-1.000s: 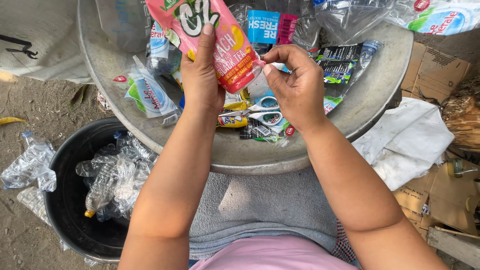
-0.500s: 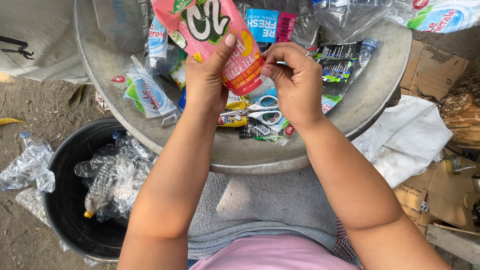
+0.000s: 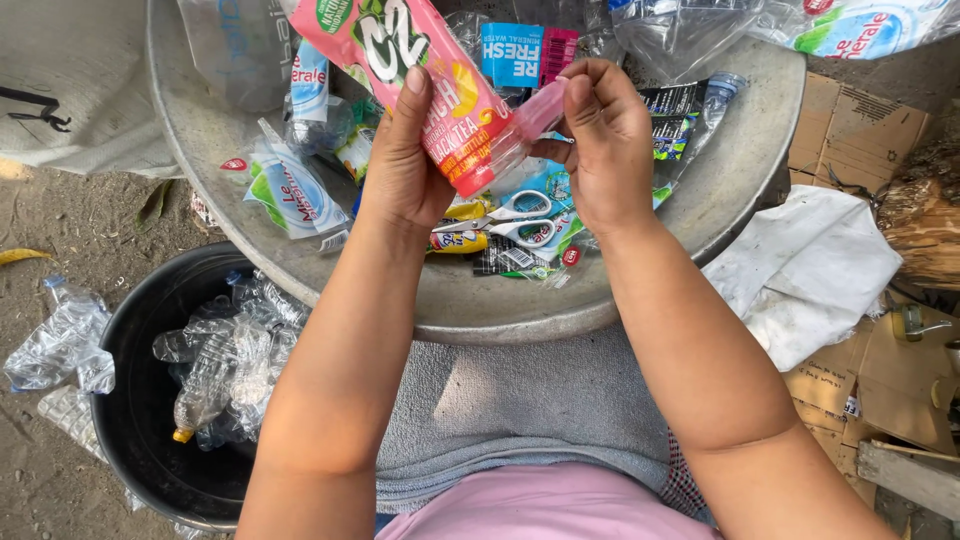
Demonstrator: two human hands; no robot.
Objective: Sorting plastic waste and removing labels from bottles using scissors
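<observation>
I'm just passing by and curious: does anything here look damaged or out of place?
Yes: the bottle in the left hand is squashed, its pink label being peeled at the neck by the right hand. The clear bottles in the black tub are crushed too.

Bright soft daylight, sharp, faint shadows.

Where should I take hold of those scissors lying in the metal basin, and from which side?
Take the scissors by the white handle loops, coming straight down from above. They lie flat on the wrappers in the metal basin, and the loops look the most exposed part. Both hands, holding the pink bottle, hover close above, so come in low from the near rim.
</observation>
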